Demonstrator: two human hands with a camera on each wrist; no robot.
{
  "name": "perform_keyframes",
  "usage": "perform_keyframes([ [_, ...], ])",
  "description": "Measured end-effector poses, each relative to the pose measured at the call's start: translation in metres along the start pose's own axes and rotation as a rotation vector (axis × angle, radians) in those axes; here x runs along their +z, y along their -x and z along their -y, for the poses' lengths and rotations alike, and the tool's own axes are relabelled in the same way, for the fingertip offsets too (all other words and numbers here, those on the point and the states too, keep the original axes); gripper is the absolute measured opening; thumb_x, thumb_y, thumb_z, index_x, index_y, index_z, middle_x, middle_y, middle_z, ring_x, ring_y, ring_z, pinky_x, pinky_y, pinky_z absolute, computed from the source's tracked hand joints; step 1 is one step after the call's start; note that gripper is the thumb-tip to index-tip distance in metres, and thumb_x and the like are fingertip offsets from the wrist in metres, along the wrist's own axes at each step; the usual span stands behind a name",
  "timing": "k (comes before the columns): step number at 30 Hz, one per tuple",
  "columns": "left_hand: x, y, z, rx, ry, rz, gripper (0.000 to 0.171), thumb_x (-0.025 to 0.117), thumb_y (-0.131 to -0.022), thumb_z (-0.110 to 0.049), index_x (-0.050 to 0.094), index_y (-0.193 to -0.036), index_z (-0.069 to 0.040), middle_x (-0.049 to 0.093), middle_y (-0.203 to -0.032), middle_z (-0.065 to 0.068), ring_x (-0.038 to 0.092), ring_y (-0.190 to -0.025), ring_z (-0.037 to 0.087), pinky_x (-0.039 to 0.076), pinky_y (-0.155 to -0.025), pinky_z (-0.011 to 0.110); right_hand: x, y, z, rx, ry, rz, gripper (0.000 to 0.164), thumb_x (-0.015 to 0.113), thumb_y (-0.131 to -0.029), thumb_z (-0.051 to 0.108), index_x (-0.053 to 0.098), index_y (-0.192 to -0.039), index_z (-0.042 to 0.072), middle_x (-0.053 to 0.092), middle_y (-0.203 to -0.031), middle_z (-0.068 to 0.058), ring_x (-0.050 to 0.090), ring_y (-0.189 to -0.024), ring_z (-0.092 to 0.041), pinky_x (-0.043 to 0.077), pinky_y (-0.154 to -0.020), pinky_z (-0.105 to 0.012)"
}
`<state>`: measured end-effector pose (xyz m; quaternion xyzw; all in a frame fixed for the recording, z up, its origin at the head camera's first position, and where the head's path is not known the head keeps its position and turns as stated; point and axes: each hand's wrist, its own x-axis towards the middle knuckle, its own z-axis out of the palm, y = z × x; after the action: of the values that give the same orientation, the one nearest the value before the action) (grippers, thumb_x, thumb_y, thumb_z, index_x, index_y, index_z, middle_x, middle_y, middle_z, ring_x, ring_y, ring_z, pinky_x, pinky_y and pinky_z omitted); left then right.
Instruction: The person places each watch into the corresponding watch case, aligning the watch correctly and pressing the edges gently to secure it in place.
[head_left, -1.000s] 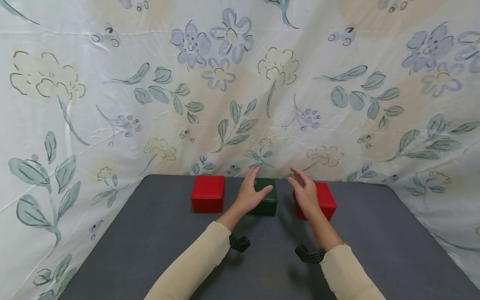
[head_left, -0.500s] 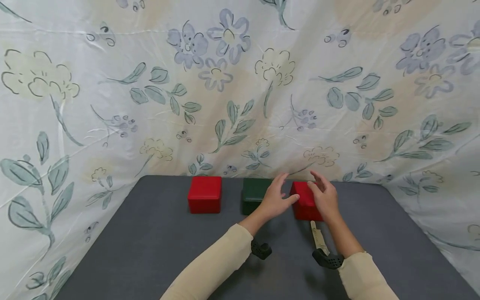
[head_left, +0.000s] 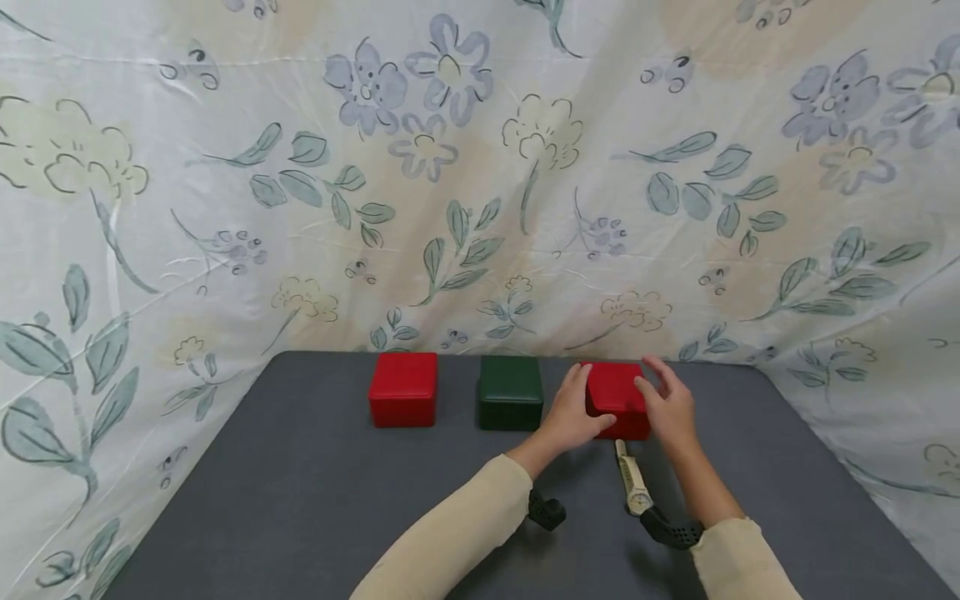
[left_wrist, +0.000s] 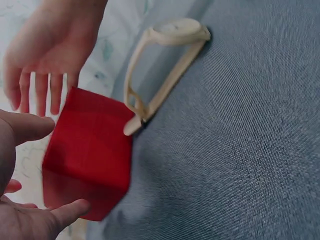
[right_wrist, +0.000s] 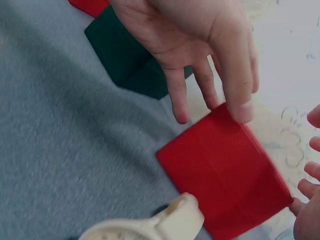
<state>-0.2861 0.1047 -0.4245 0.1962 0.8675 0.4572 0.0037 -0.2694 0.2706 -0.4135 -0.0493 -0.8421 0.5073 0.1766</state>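
Both hands flank the right-hand red box [head_left: 615, 387], which sits on the dark grey table. My left hand [head_left: 576, 414] is at its left side, fingers spread and thumb across the front; in the right wrist view its thumb overlaps a corner of the box [right_wrist: 225, 170]. On the other side, my right hand [head_left: 670, 408] has its fingers loosely extended right at the box's edge. A cream wristwatch [head_left: 633, 483] lies in front of the box, partly behind the right wrist's black camera mount. The left wrist view shows the watch [left_wrist: 175, 31] with its strap looped.
A dark green box [head_left: 511, 393] stands just left of the left hand, and another red box [head_left: 403, 390] farther left in the same row. Behind them the floral curtain [head_left: 450, 208] rises along the table's back edge.
Both hands have moved right, from around the green box to either side of the right red box. The wristwatch has come out from behind the right forearm. The boxes stay put.
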Motion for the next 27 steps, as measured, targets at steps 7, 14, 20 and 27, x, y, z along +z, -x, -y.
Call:
perform_keyframes([
  [7,0.015,-0.009,0.008,-0.055,0.015,-0.015,0.094,0.077,-0.080,-0.022,0.019,-0.154,-0.018,0.027,-0.156,0.003,0.039,-0.135,0.023,0.051,-0.098,0.038,-0.005,-0.002,-0.025,0.127,0.101,0.193,0.092,0.060,-0.090,0.051,0.008,-0.157,0.015,0.015,-0.161,-0.020,0.021,-0.145,-0.043,0.034,-0.110,-0.059],
  [14,0.021,-0.011,0.012,-0.080,0.018,-0.003,0.095,0.077,-0.081,-0.023,0.017,-0.154,-0.016,0.035,-0.151,0.002,0.043,-0.131,0.022,0.049,-0.100,0.038,-0.004,-0.003,-0.050,0.134,0.050,0.331,0.103,0.066,-0.088,0.043,-0.005,-0.156,0.011,0.017,-0.157,-0.026,0.027,-0.138,-0.044,0.038,-0.107,-0.058],
  [20,0.021,-0.012,0.017,-0.080,0.067,0.022,0.090,0.073,-0.085,-0.029,0.017,-0.154,-0.016,0.039,-0.150,0.002,0.046,-0.130,0.021,0.049,-0.100,0.038,-0.005,-0.003,-0.062,0.085,0.071,0.323,0.096,0.069,-0.087,0.041,0.010,-0.155,0.009,0.034,-0.149,-0.024,0.040,-0.128,-0.040,0.048,-0.099,-0.050],
  [27,0.017,-0.013,0.012,-0.116,0.152,0.021,0.075,0.062,-0.092,-0.042,0.025,-0.151,-0.014,0.051,-0.139,0.005,0.052,-0.121,0.019,0.049,-0.099,0.038,-0.004,-0.004,-0.071,0.068,0.116,0.281,0.087,0.072,-0.083,0.045,0.029,-0.148,0.006,0.047,-0.143,-0.022,0.049,-0.124,-0.038,0.046,-0.102,-0.052],
])
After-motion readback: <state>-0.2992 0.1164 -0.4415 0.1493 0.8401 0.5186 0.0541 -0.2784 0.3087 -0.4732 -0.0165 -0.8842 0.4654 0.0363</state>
